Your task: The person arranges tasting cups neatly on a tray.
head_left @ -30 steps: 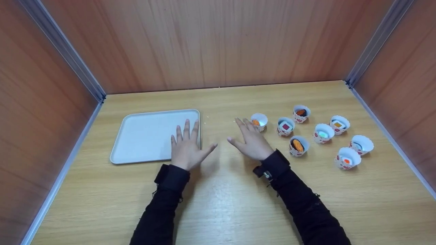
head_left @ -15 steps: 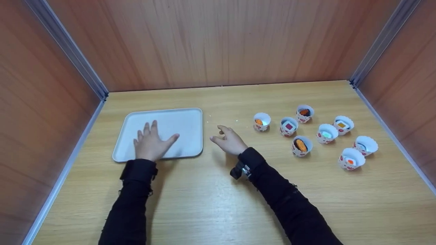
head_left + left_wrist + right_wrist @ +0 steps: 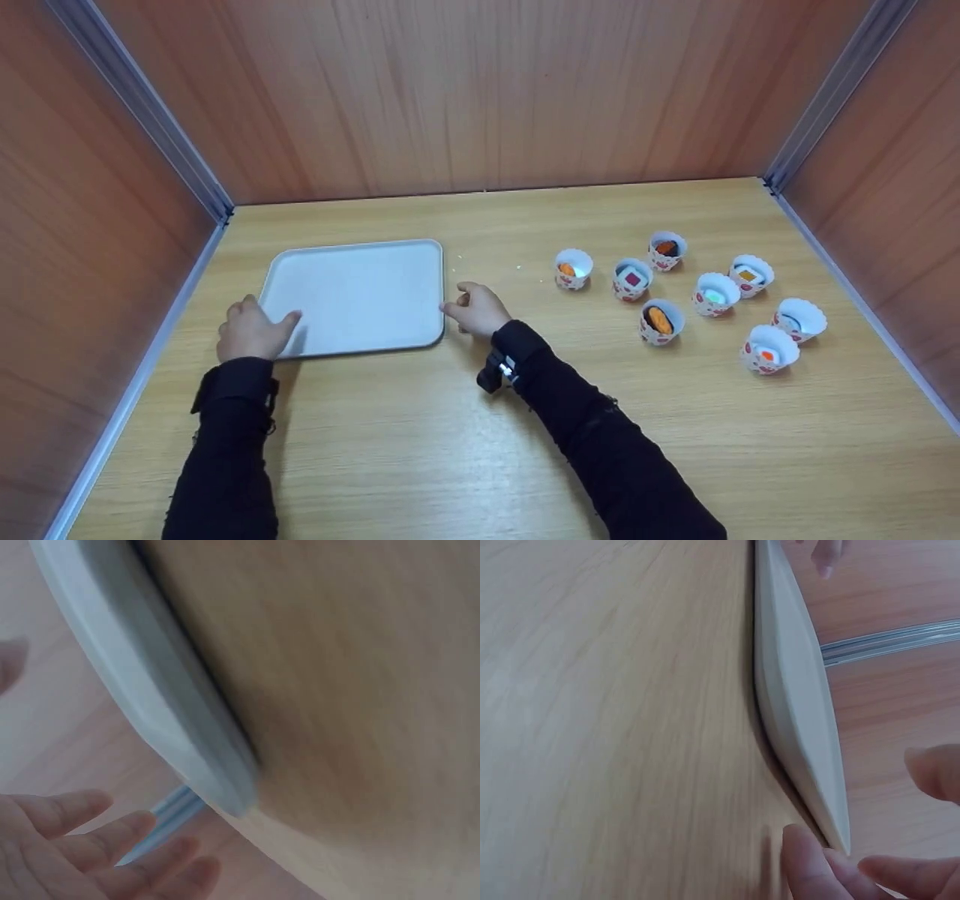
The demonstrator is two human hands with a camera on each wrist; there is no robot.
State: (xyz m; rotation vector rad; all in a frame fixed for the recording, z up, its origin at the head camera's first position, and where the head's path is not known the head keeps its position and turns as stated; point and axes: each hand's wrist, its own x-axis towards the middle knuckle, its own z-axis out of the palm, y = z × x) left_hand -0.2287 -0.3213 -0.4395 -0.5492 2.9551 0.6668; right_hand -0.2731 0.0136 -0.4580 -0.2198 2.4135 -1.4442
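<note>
A white rectangular tray (image 3: pixel 352 300) lies flat on the table. My left hand (image 3: pixel 250 330) is at its near left corner, with the thumb over the rim. In the left wrist view, the fingers (image 3: pixel 82 851) are apart from the tray's edge (image 3: pixel 161 705). At the tray's right side is my right hand (image 3: pixel 480 309), thumb toward the rim. The right wrist view has its fingertips (image 3: pixel 806 859) low beside the tray's end (image 3: pixel 802 712), while the thumb (image 3: pixel 934 772) stands apart. Whether those fingertips touch the rim, I cannot tell.
Several patterned paper cups stand to the right, each with small pieces inside; the nearest to the tray is a cup (image 3: pixel 574 270) with an orange piece. Tiny white crumbs (image 3: pixel 518 267) lie between tray and cups. A wooden back wall (image 3: pixel 480 97) and side walls enclose the table.
My left hand has moved left across the tray to its left edge. My right hand has come left from the cups to the tray's right edge. The tray and cups have stayed put.
</note>
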